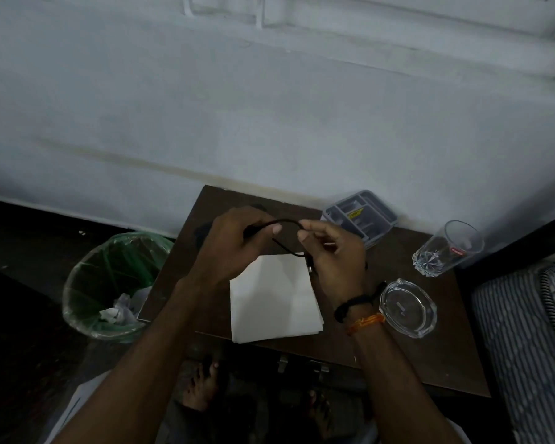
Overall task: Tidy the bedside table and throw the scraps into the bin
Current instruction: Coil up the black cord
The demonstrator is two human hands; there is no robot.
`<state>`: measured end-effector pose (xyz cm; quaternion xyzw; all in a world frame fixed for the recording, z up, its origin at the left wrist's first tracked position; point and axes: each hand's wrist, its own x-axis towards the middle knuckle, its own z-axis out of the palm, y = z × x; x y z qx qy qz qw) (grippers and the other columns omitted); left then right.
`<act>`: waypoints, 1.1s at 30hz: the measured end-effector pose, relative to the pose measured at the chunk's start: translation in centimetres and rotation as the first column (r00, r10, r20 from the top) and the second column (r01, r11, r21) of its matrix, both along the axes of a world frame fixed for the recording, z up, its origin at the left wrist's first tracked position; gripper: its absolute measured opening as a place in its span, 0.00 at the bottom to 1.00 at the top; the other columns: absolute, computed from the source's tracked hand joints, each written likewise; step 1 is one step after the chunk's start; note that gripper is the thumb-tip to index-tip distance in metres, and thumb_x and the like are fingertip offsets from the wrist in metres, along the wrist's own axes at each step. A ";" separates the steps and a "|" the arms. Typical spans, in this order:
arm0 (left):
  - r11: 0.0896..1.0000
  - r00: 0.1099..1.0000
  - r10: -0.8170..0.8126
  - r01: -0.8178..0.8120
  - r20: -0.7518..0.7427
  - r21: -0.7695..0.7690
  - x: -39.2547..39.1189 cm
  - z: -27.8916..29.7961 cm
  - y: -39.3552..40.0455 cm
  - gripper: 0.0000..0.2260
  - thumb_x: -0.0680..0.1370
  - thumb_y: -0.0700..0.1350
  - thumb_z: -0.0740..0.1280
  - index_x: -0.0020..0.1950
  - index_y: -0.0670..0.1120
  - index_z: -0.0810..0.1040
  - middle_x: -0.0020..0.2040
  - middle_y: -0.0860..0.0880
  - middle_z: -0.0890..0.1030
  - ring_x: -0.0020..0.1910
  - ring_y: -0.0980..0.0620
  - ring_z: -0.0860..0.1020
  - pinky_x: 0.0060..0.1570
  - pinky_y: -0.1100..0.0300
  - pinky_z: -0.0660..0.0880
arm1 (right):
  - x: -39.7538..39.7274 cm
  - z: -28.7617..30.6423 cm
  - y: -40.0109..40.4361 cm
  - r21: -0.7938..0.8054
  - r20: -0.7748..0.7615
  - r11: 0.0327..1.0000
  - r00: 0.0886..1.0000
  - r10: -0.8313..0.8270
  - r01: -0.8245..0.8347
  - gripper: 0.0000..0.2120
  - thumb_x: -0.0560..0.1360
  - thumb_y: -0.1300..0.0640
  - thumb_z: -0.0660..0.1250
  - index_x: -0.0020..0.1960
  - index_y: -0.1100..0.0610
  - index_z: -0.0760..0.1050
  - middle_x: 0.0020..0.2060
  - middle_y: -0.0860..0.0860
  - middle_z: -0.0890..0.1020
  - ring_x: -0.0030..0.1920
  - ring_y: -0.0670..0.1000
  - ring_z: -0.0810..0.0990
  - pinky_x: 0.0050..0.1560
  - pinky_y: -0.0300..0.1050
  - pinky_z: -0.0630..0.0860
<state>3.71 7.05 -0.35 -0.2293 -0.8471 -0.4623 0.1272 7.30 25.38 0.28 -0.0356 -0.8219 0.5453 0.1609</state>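
Head view: over the dark brown wooden bench (398, 315), the left hand (234, 245) and the right hand (334, 261) each close a grip on a thin black cable (284, 222), which arches between them; a loop hangs below toward what seems to be a metal plug by the right palm, though the dim light blurs it. Beneath the hands lies a folded white paper napkin (274, 302). A grey plastic compartment tray (359, 216) sits at the far edge, a clear drinking glass (449, 248) at far right, and a clear glass ashtray (407, 307) just beside the right wrist. Left of the bench, on the floor, stands a green-lined bin (109, 283) holding crumpled white scraps (119, 310).
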 end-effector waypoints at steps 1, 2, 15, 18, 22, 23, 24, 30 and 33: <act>0.998 0.997 -0.037 0.033 0.062 0.061 0.3 0.6 0.4 0.07 0.79 0.47 0.68 0.53 0.45 0.83 0.45 0.50 0.84 0.46 0.52 0.81 0.47 0.53 0.78 | 0.0 0.4 0.0 -0.062 -0.036 0.998 0.999 -0.015 0.013 0.07 0.73 0.60 0.73 0.51 0.53 0.84 0.43 0.44 0.85 0.44 0.38 0.81 0.45 0.30 0.75; 0.991 0.989 -0.085 0.072 0.121 0.109 0.4 1.1 0.8 0.07 0.80 0.46 0.67 0.53 0.45 0.82 0.46 0.49 0.84 0.47 0.51 0.82 0.48 0.54 0.78 | -0.1 0.7 0.0 -0.106 -0.069 0.994 0.997 -0.026 0.019 0.07 0.73 0.60 0.73 0.50 0.54 0.84 0.43 0.44 0.85 0.45 0.40 0.82 0.47 0.33 0.76; 0.713 0.780 -0.450 0.021 0.435 0.701 0.4 3.7 1.3 0.15 0.81 0.46 0.60 0.46 0.36 0.78 0.29 0.46 0.69 0.29 0.53 0.65 0.33 0.62 0.67 | -0.1 1.0 0.2 -0.333 -0.038 0.942 0.999 0.034 -0.045 0.18 0.74 0.48 0.69 0.60 0.55 0.79 0.53 0.47 0.84 0.57 0.47 0.81 0.59 0.52 0.77; 0.611 0.710 -0.548 -0.021 0.442 0.791 0.4 4.1 1.2 0.14 0.82 0.46 0.59 0.44 0.39 0.78 0.29 0.48 0.65 0.30 0.51 0.57 0.33 0.61 0.66 | 0.1 0.9 -0.2 -0.404 -0.069 0.866 0.954 0.293 -0.295 0.19 0.74 0.56 0.69 0.63 0.61 0.77 0.57 0.56 0.83 0.60 0.56 0.81 0.61 0.59 0.76; 0.450 0.656 -0.663 -0.035 0.360 0.892 0.7 4.4 1.6 0.11 0.82 0.44 0.58 0.47 0.40 0.76 0.31 0.48 0.70 0.30 0.53 0.66 0.35 0.61 0.71 | 0.8 1.2 -1.8 -0.424 -0.045 0.764 0.854 0.519 -0.486 0.15 0.72 0.64 0.67 0.58 0.57 0.78 0.51 0.52 0.83 0.56 0.55 0.81 0.53 0.49 0.78; 0.413 0.651 -0.680 -0.039 0.336 0.910 0.7 4.4 1.7 0.10 0.82 0.42 0.57 0.49 0.40 0.76 0.33 0.47 0.73 0.30 0.54 0.69 0.36 0.61 0.72 | 0.9 1.2 -2.1 -0.463 -0.019 0.744 0.844 0.536 -0.482 0.12 0.71 0.65 0.67 0.54 0.58 0.78 0.48 0.51 0.83 0.54 0.55 0.81 0.50 0.46 0.77; 0.394 0.653 -0.684 -0.044 0.325 0.918 0.6 4.4 1.7 0.09 0.82 0.41 0.57 0.51 0.39 0.75 0.35 0.47 0.76 0.31 0.55 0.71 0.36 0.60 0.74 | 1.0 1.2 -2.3 -0.485 0.006 0.737 0.841 0.542 -0.471 0.10 0.71 0.65 0.68 0.52 0.59 0.78 0.46 0.52 0.83 0.51 0.55 0.82 0.48 0.46 0.77; 0.397 0.718 -0.568 -0.188 0.401 0.898 -0.4 3.9 1.3 0.08 0.82 0.39 0.58 0.54 0.39 0.76 0.47 0.42 0.84 0.43 0.50 0.83 0.49 0.57 0.81 | 0.8 0.8 -2.3 -0.354 0.095 0.829 0.865 0.492 -0.433 0.07 0.77 0.59 0.68 0.55 0.59 0.80 0.34 0.52 0.84 0.38 0.54 0.85 0.42 0.45 0.80; 0.488 0.756 -0.490 -0.175 0.434 0.855 -0.4 3.8 0.9 0.08 0.82 0.39 0.59 0.56 0.39 0.76 0.54 0.40 0.83 0.52 0.47 0.82 0.56 0.53 0.79 | 0.5 0.3 -1.8 -0.293 0.104 0.862 0.883 0.458 -0.413 0.09 0.79 0.57 0.66 0.52 0.61 0.82 0.33 0.54 0.82 0.39 0.56 0.85 0.42 0.46 0.81</act>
